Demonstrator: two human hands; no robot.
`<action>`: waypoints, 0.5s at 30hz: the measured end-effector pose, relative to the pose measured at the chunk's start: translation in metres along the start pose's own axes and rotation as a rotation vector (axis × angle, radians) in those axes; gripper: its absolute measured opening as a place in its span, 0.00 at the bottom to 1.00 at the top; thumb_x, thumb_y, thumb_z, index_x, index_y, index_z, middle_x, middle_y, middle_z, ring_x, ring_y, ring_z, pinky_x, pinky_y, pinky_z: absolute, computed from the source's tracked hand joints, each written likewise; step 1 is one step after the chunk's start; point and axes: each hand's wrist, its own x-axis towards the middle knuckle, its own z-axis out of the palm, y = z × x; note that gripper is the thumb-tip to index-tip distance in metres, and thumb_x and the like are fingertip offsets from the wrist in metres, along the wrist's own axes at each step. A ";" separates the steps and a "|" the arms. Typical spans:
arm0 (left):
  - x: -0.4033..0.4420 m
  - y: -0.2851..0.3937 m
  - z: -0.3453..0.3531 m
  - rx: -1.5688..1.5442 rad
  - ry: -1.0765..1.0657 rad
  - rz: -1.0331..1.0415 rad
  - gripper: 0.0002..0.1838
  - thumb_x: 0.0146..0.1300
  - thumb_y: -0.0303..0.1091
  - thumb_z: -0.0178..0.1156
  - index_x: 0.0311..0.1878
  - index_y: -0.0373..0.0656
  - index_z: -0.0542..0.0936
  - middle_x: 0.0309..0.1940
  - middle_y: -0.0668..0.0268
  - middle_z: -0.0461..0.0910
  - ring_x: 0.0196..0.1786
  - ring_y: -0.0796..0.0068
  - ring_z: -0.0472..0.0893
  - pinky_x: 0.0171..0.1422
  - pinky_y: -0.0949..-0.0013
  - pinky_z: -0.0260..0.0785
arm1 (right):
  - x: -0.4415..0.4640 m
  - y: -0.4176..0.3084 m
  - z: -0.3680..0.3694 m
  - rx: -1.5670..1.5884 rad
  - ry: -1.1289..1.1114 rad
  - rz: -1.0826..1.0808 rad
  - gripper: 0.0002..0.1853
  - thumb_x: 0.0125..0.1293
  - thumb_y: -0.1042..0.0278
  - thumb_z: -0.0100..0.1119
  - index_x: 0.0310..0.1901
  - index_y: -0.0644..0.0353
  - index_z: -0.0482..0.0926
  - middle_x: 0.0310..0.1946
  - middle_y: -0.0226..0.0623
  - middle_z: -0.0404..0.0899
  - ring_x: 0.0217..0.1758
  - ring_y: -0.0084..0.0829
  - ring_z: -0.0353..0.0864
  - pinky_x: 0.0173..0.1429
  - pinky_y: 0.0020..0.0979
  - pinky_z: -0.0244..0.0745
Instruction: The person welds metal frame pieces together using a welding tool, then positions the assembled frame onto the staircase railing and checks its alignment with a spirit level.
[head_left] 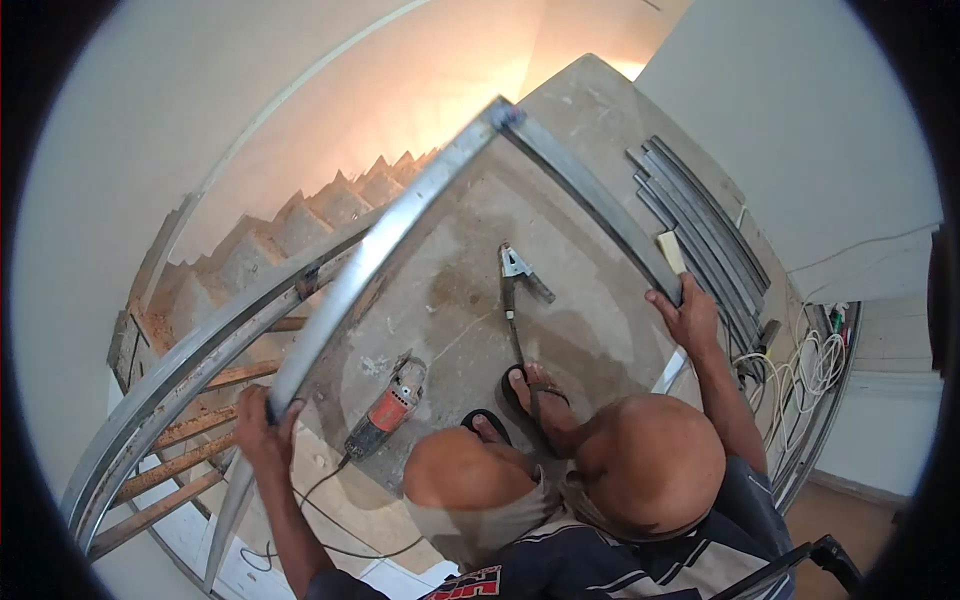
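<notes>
An angled piece of grey metal tubing (392,228) is raised before me, its two lengths meeting at a joint with dark weld marks. My left hand (266,432) is closed around the longer length, which runs on past it toward the lower left. At the right, my right hand (688,312) grips the shorter length near its end. A pale block-like piece (668,250) shows just above the right fingers; whether they touch it I cannot tell. Beneath the tubing, a metal clamp (517,268) on a cable lies on the floor. A red and black angle grinder (385,410) rests nearer my feet.
Several metal tubes (700,235) lie side by side along the right wall. Coiled pale cable (812,368) sits beyond my right arm. To the left, a curved metal railing (215,340) borders wooden slats (205,428) and the stairs (310,222). The grinder's black cord (375,553) trails by my left arm.
</notes>
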 end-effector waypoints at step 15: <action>0.039 0.088 -0.238 0.417 0.456 0.037 0.28 0.48 0.66 0.70 0.34 0.50 0.79 0.22 0.71 0.76 0.22 0.68 0.79 0.23 0.65 0.68 | 0.088 -0.018 -0.089 0.294 0.192 -0.039 0.32 0.71 0.49 0.60 0.61 0.73 0.73 0.55 0.58 0.79 0.54 0.52 0.79 0.58 0.45 0.75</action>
